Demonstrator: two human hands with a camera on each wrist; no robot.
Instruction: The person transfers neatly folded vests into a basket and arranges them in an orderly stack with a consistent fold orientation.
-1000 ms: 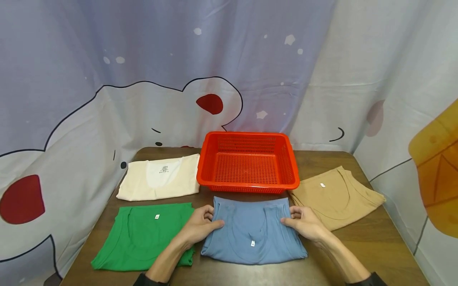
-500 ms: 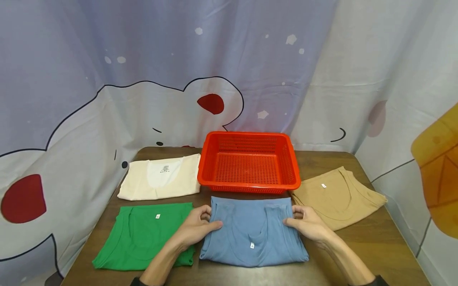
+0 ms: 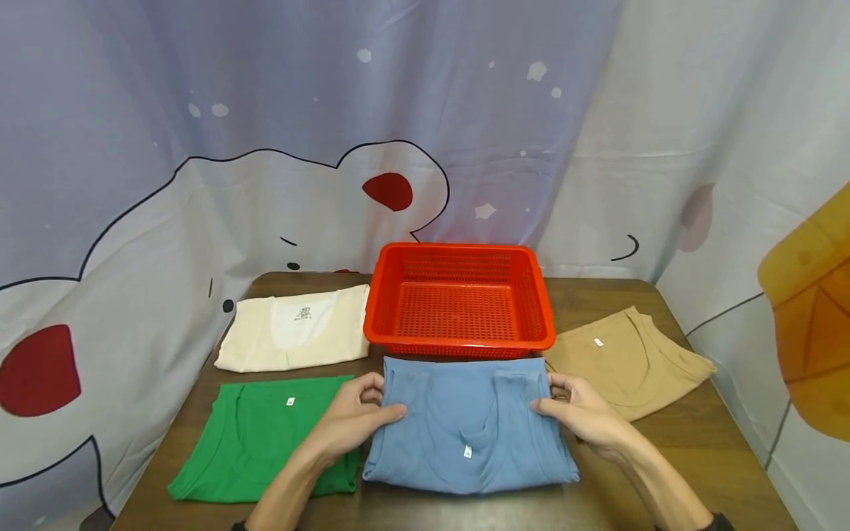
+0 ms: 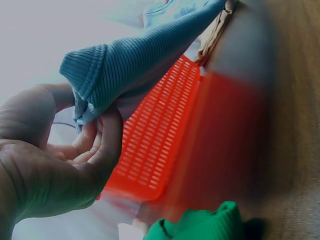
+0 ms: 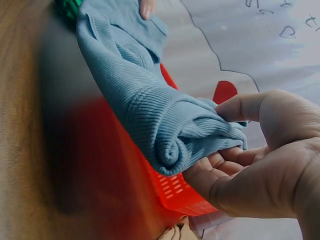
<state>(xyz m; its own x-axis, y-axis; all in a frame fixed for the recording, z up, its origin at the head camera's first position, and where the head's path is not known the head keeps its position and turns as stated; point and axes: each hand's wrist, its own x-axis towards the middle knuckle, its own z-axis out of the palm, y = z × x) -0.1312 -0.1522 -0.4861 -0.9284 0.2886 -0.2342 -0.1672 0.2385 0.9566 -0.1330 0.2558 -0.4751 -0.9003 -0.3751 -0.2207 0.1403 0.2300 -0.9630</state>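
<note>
My left hand and right hand pinch the two side edges of a folded blue shirt between thumb and fingers, holding it raised off the wooden table, on my side of the red basket. A folded cream shirt lies left of the basket, a green shirt nearer me to its left, and a tan shirt to its right.

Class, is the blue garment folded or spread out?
Folded: the blue garment is a compact bundle; the right wrist view shows layers curled together at its end.
</note>
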